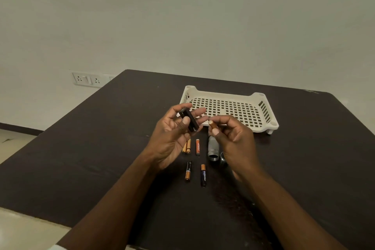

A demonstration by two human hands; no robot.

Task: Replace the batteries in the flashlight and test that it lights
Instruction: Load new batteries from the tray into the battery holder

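Gripping a black holder (188, 119), the left hand (172, 134) has its thumb across the front and fingers curled behind, palm up above the table (101, 148). Right hand (235, 138) pinches one battery (213, 125) between thumb and fingertips, copper end toward the holder, just apart from it. Other fingers loosely bent.

Below the hands, five loose batteries lie on the table: a copper pair (187, 146) touching side by side, one orange cell (198, 146) just beside them, two black-and-copper cells (188, 170) (203, 175) nearer the person. Flashlight body (213, 150), grey ribbed metal tube, open end toward the person, lies just right of the cells. A small metal cap (222, 156) sits beside it, partly hidden by the right hand.

Table is dark matte. White perforated plastic tray (261, 128) stands behind the hands. Plain pale wall, socket plate (87, 79) at left.
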